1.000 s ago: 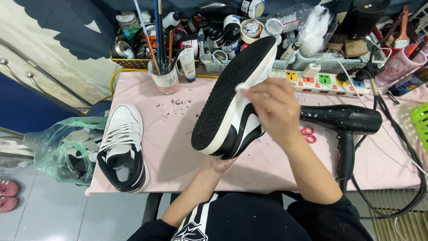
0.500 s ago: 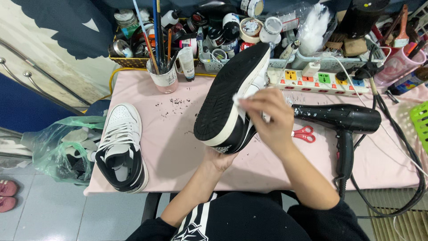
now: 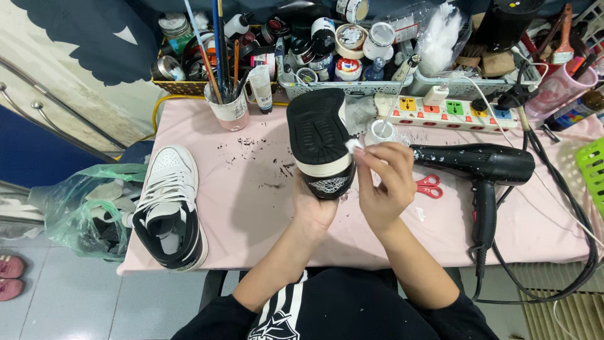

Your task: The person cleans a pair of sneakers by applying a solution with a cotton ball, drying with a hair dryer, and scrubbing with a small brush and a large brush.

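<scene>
My left hand (image 3: 313, 204) holds a black and white high-top sneaker (image 3: 319, 141) from below, heel toward me and black sole facing up. My right hand (image 3: 385, 182) pinches a small white wad (image 3: 354, 146) against the sneaker's white midsole edge on its right side. The matching sneaker (image 3: 168, 208) stands upright on the pink table cover (image 3: 251, 208) at the left.
A black hair dryer (image 3: 478, 167) and red scissors (image 3: 430, 186) lie right of my hands. A small white jar (image 3: 379, 131), a power strip (image 3: 450, 107), a cup of brushes (image 3: 228, 107) and baskets of paint jars (image 3: 327, 53) line the back. A plastic bag (image 3: 82, 208) hangs at left.
The sneaker has been turned from slanting diagonally to pointing straight away from me, heel toward me. My right hand moved down to the midsole near the heel.
</scene>
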